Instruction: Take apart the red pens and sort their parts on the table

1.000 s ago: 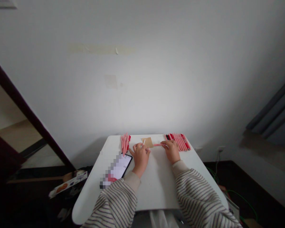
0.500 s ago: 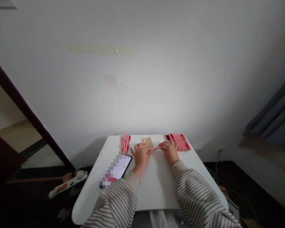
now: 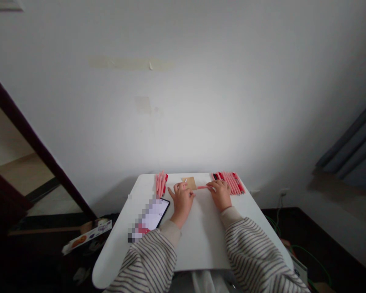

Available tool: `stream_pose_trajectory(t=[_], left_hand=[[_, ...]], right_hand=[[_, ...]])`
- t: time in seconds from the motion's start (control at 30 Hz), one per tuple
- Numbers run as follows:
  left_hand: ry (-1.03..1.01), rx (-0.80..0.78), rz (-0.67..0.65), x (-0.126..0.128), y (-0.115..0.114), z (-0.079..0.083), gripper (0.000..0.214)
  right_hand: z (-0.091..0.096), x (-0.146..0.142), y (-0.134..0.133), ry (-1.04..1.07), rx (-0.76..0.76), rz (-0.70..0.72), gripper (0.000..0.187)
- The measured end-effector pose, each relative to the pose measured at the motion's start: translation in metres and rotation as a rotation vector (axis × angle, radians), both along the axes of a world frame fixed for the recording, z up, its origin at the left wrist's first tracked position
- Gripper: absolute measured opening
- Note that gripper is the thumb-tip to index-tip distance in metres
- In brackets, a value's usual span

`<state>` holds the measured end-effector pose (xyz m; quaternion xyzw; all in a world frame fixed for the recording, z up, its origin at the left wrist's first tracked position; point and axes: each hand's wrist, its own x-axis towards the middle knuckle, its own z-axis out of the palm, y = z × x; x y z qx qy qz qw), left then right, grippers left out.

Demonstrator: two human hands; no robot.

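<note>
My right hand point(image 3: 220, 194) pinches one end of a slim pink pen point(image 3: 203, 187), which points left across the table just in front of a small tan square of paper point(image 3: 190, 182). My left hand point(image 3: 182, 202) is curled beside the paper, its fingers drawn together. A small white tip point(image 3: 186, 180) shows by its fingers; what it belongs to is too small to make out. A gap separates the left fingertips from the pen. To the right lies a row of pink and red pens point(image 3: 232, 183), with a black one among them.
A bunch of pink and red pens point(image 3: 160, 184) lies at the back left of the white table point(image 3: 201, 240). Below it is a phone point(image 3: 154, 213), partly pixelated. A wall point(image 3: 189, 101) stands right behind the table. A green cable point(image 3: 312, 254) runs along the floor at right.
The left fingertips have come away from the pink pen, which both hands touched before. The pen now lies more level in my right hand. The white tip leans over further to the right.
</note>
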<state>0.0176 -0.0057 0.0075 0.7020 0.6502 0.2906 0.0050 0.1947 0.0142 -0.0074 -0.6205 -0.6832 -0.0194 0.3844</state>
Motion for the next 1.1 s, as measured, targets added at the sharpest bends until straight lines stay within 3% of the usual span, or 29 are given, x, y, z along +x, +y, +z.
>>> stream_pose_trajectory(t=[0.6, 0.93, 1.1], left_hand=[[0.012, 0.065, -0.007, -0.0005, 0.0020, -0.0065, 0.012], [-0.010, 0.099, 0.052, -0.0074, -0.0026, 0.0012, 0.013], [-0.002, 0.099, 0.060, -0.0086, -0.0021, 0.0002, 0.012]], right_hand=[[0.0035, -0.0010, -0.0030, -0.041, -0.057, -0.027, 0.014], [-0.0026, 0.0026, 0.0024, 0.022, -0.001, -0.076, 0.014], [-0.0003, 0.0025, -0.0002, -0.012, -0.050, -0.074, 0.013]])
